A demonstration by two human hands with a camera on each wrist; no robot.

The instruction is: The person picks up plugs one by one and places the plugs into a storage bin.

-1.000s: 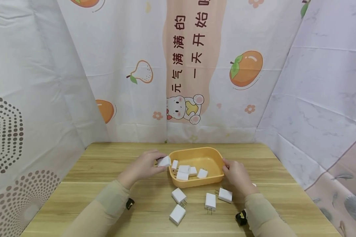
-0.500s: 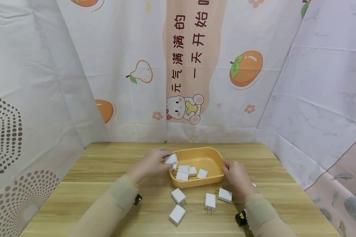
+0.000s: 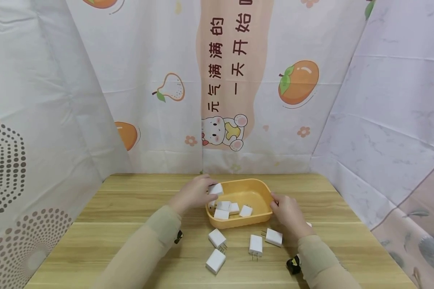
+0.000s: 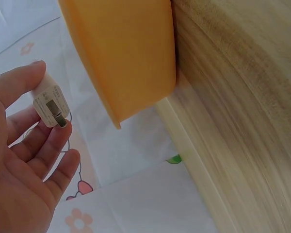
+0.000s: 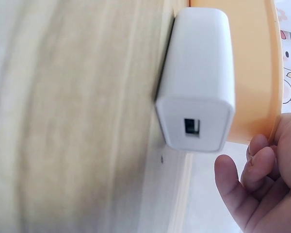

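Observation:
A white charger plug (image 3: 216,189) is pinched between thumb and fingers of my left hand (image 3: 192,195), over the left end of the yellow basket (image 3: 240,221). In the left wrist view, the prong end of this charger plug (image 4: 51,106) faces the camera, with the basket wall (image 4: 131,53) beyond it. Several white charger plugs (image 3: 222,214) lie inside the basket, toward its left side. My right hand (image 3: 288,212) grips the basket's right rim. Close to the right wrist camera sits another charger plug (image 5: 196,68), its USB port showing.
On the wooden table (image 3: 130,241), two charger plugs (image 3: 215,261) lie in front of the basket. Two more charger plugs (image 3: 274,237) lie to their right, before the right hand. A printed curtain (image 3: 159,132) hangs behind the table.
My left hand has moved right with its charger plug, from just outside the basket's left rim to over the inside. My right hand has stayed on the rim.

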